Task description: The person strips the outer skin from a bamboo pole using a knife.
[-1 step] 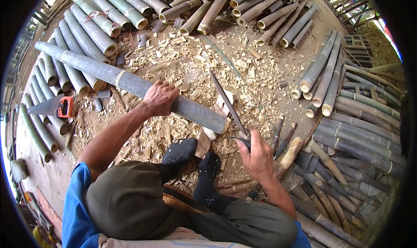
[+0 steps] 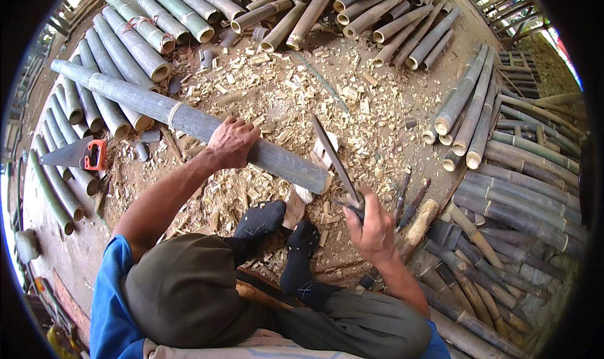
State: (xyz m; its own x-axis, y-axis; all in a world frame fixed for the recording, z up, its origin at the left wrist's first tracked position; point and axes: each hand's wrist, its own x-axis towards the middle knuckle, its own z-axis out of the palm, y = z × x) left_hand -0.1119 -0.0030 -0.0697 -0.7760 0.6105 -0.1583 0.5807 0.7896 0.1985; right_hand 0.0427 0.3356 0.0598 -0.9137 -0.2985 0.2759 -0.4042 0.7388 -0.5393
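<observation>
A long grey-green bamboo pole (image 2: 286, 166) slants from the far left toward the middle, its near cut end by a pale wooden block (image 2: 294, 209) between my socked feet. My left hand (image 2: 233, 144) is wrapped over the pole a short way behind that end. In my right hand (image 2: 373, 230) is the handle of a long, narrow-bladed knife (image 2: 338, 161), with the fingers closed round it. The blade points up and away, just right of the pole's end and apart from it. My right palm hides most of the handle.
Wood chips (image 2: 251, 76) cover the ground. A handsaw (image 2: 72, 154) with a red handle rests on bamboo poles (image 2: 135, 54) at the left. More cut bamboo (image 2: 402, 29) lies at the back, and stacks (image 2: 522, 202) fill the right. Slim dark tools (image 2: 413, 205) lie beside my right hand.
The knife's tip has dropped slightly toward me and to the right, as my right hand tilts a little. The left hand and the bamboo pole stay put.
</observation>
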